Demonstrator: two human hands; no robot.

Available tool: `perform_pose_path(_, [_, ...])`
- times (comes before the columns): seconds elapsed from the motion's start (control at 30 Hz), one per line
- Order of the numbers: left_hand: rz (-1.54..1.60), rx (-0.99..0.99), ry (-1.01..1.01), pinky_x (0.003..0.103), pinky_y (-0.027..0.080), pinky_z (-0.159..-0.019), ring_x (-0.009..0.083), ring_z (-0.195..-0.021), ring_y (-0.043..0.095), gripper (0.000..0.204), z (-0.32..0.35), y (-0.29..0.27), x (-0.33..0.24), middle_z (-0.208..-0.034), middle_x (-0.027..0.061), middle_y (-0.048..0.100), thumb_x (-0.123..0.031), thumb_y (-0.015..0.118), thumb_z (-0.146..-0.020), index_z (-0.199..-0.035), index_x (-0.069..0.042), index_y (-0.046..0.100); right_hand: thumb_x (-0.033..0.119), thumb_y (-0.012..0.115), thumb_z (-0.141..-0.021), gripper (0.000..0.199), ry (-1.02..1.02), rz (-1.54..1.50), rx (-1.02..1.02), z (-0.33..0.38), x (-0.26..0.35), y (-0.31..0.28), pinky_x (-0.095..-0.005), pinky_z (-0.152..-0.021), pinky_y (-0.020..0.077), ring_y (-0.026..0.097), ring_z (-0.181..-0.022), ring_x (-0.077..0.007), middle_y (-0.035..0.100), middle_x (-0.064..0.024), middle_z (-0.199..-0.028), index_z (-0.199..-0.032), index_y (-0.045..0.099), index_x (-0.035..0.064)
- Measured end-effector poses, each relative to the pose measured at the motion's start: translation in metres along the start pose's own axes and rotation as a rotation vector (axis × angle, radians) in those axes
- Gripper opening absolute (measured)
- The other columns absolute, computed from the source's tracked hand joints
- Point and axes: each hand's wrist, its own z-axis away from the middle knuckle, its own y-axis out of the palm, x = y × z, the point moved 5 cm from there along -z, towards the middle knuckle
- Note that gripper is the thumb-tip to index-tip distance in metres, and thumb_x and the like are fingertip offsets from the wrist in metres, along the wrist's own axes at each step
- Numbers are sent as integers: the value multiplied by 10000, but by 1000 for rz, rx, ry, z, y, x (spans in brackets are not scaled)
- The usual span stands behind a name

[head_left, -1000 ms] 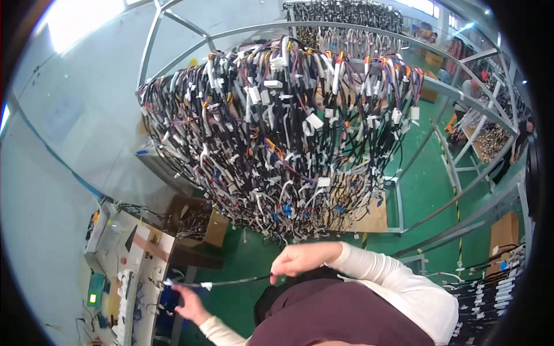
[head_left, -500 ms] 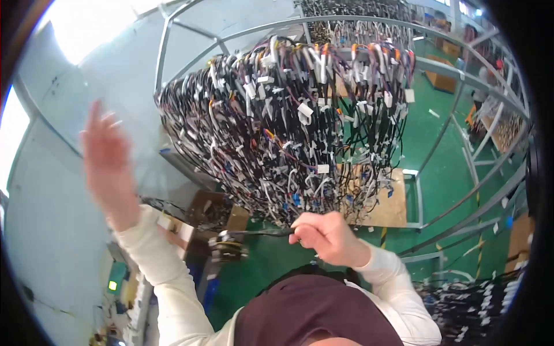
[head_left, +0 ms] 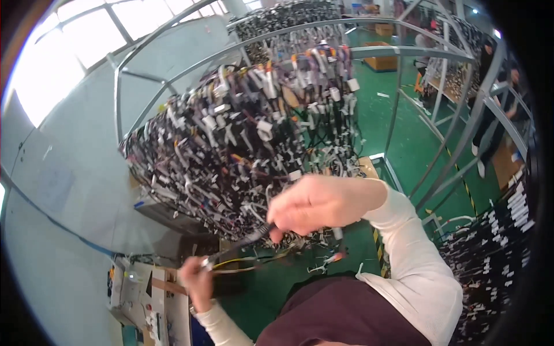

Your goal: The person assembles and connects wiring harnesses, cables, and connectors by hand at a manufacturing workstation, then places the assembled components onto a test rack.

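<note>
My right hand (head_left: 320, 203) is closed on one end of a thin dark wire harness (head_left: 241, 245), just in front of a big hanging mass of bundled cables with white tags (head_left: 248, 144). My left hand (head_left: 196, 277) sits lower left, fingers pinched on the harness's other end, where a yellow wire shows. The harness stretches between both hands. My white sleeves and dark vest fill the lower edge.
The cable bundles hang on a grey metal tube rack (head_left: 398, 98). A workbench with small parts (head_left: 144, 300) lies lower left. The floor (head_left: 421, 144) is green. Another rack of tagged cables (head_left: 502, 242) stands right, and a person (head_left: 490, 86) stands far right.
My left hand dropped from high at the left down to the harness end. My right hand rose and came nearer the camera. The view tilted upward toward the windows.
</note>
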Motion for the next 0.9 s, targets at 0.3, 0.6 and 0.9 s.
perform_pose_path(0.3, [-74, -819, 1274, 269, 420, -579, 127, -689, 546, 169, -247, -87, -158, -723, 27, 581, 2, 536, -933, -915, 35, 700, 63, 446, -1016, 449, -243, 38, -57, 7, -36, 56, -272, -483, 441, 518, -475, -122, 610, -53, -640, -1462, 461, 17])
perform_pose_path(0.6, [-437, -450, 1070, 467, 356, -1077, 349, -1242, 499, 507, -223, 171, -272, -1200, 193, 590, -325, 776, -850, -1208, -43, 557, 181, 370, -1062, 488, -535, 217, -786, 53, -5, 7, -233, -413, 365, 435, -374, -71, 485, 16, -468, -1399, 399, -170])
perform_pose_path(0.9, [-363, -1069, 508, 443, 447, -887, 314, -1046, 533, 478, -146, 30, -59, -1115, 187, 553, -272, 810, -835, -1107, 9, 536, 184, 646, -928, 411, -475, 113, 72, 8, 28, 18, -305, -425, 382, 524, -394, -183, 525, -73, -488, -1151, 660, -161])
